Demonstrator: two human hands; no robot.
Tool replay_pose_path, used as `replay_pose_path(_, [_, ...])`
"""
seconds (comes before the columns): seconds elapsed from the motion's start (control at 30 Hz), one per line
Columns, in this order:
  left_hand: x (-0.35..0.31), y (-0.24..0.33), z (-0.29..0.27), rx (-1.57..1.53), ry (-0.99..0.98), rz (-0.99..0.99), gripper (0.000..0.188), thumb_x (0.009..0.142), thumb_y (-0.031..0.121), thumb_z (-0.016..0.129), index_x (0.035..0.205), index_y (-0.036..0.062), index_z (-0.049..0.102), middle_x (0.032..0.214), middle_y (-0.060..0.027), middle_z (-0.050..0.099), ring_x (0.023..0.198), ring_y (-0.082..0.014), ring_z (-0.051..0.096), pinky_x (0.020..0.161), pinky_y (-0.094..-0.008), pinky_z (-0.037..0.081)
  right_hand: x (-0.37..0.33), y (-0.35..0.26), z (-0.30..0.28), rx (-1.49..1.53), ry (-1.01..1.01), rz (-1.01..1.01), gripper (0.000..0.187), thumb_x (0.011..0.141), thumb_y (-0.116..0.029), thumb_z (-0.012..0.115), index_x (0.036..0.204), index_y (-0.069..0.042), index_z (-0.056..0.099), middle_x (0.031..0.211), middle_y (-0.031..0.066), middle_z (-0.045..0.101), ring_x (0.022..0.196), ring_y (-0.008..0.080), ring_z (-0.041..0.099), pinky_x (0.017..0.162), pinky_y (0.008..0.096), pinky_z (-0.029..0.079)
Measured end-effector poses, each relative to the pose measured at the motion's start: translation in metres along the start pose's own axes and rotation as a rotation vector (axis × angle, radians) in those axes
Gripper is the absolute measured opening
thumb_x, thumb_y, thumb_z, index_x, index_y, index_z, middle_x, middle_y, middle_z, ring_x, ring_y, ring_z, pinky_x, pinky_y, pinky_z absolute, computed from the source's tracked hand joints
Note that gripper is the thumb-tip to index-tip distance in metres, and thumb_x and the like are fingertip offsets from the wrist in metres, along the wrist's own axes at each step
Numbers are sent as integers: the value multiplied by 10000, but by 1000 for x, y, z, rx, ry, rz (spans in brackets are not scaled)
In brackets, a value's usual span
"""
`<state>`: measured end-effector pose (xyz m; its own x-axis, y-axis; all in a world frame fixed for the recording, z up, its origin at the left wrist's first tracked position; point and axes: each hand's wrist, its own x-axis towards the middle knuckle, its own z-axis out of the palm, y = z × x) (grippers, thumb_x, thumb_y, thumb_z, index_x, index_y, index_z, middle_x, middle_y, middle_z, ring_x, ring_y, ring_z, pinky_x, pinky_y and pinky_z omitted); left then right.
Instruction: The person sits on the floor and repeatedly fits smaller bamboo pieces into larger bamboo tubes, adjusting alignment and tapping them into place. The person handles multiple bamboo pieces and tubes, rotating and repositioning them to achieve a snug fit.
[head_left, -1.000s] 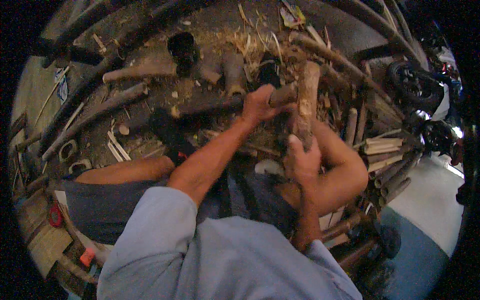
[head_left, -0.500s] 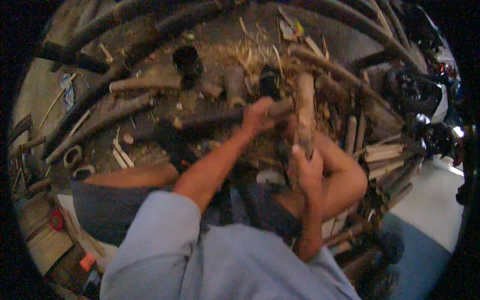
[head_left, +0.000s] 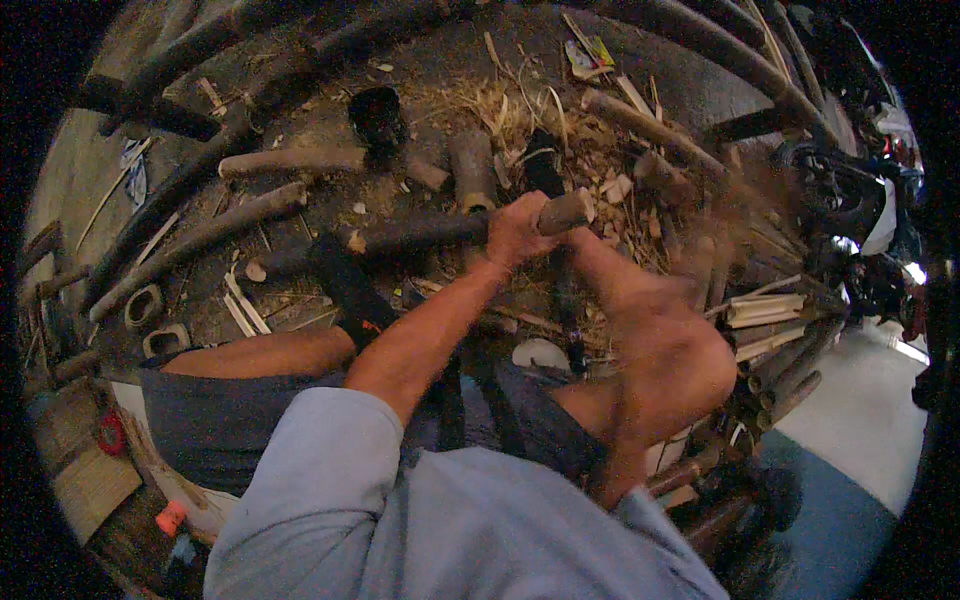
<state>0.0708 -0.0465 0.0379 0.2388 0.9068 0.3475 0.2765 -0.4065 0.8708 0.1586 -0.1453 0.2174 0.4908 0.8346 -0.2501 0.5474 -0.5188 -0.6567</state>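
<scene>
Lying beyond the left hand [head_left: 517,230], seemingly wood chips [head_left: 616,187].

- Floor [head_left: 690,90]: grey-brown, darker toward the middle.
- Pale floor section [head_left: 860,400]: right side, smooth, meeting a blue floor section [head_left: 835,525] below.
- Light: dim overall; bright white glare [head_left: 914,272] at far right.

The log [head_left: 564,213] I hold looks like matt, rough wood, bare at its cut end [head_left: 588,205], my shirt [head_left: 470,520] and shorts [head_left: 240,425] are dull cloth, and the split sticks [head_left: 765,310] raw, unpolished wood.
</scene>
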Motion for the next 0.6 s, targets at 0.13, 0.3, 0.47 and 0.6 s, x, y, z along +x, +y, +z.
replay_pose_path(0.13, [4, -4, -11, 158, -159, -69, 450, 683, 321, 851, 980, 87, 607, 924, -144, 638, 863, -382, 662, 747, -464, 534, -11, 65, -17, 280, -156, 174, 582, 888, -395, 725, 1270, 22, 585, 1061, 162, 714, 944, 266, 686, 815, 344, 542])
replay_pose_path(0.3, [6, -9, -7, 58, -94, -17, 429, 683, 289, 845, 978, 82, 613, 942, -144, 648, 875, -386, 665, 745, -461, 539, 7, 2, -134, 429, 27, -64, 525, 922, -337, 678, 1264, 52, 588, 1118, 187, 698, 981, 260, 683, 823, 325, 550])
replay_pose_path(0.47, [-2, 6, -8, 81, -63, -63, 437, 648, 267, 860, 948, 85, 600, 914, -132, 622, 873, -393, 644, 716, -448, 530, 0, -31, -57, 55, -31, -20, 458, 968, -259, 626, 1282, 69, 574, 1199, 215, 672, 1056, 278, 674, 899, 348, 550])
replay_pose_path(0.6, [-13, 8, -13, -64, -29, -117, 464, 629, 269, 873, 957, 95, 596, 909, -125, 611, 887, -379, 643, 706, -436, 532, -7, 26, -21, 433, -171, 82, 391, 990, -206, 594, 1269, 67, 589, 1255, 221, 650, 1103, 281, 664, 956, 358, 530])
